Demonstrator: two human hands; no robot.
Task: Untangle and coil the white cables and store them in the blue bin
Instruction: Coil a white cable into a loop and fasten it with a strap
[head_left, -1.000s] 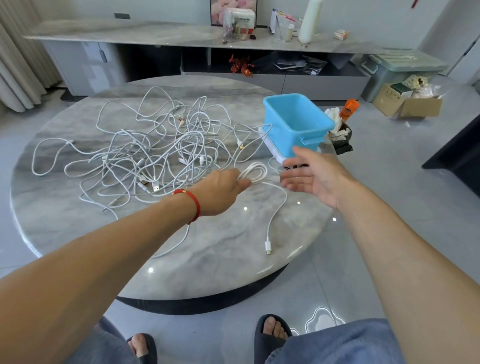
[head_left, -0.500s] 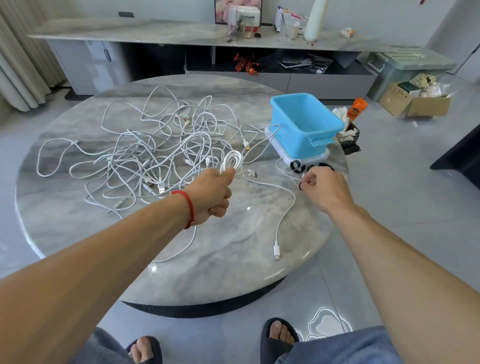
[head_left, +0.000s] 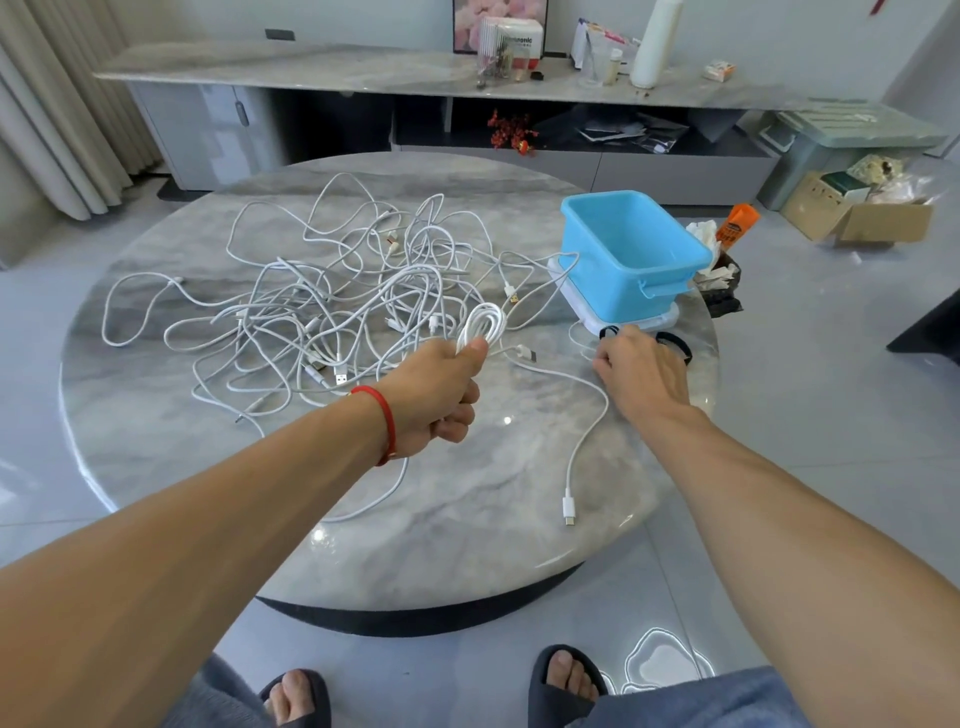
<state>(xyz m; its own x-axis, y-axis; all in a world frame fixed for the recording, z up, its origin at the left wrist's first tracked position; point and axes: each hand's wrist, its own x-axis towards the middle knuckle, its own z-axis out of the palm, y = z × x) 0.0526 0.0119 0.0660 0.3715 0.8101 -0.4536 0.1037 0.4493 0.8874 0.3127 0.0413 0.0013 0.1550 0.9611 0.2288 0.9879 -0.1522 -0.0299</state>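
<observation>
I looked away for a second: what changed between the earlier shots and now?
The right hand, open in the air a second ago, came down to the black ties by the bin, fingers curled onto them. The left hand raised its coil upright. The cable pile and bin stayed put.

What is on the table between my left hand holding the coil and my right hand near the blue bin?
In the head view, between the left hand and right hand a loose white cable crosses the marble table, with a USB plug at its end.
</observation>
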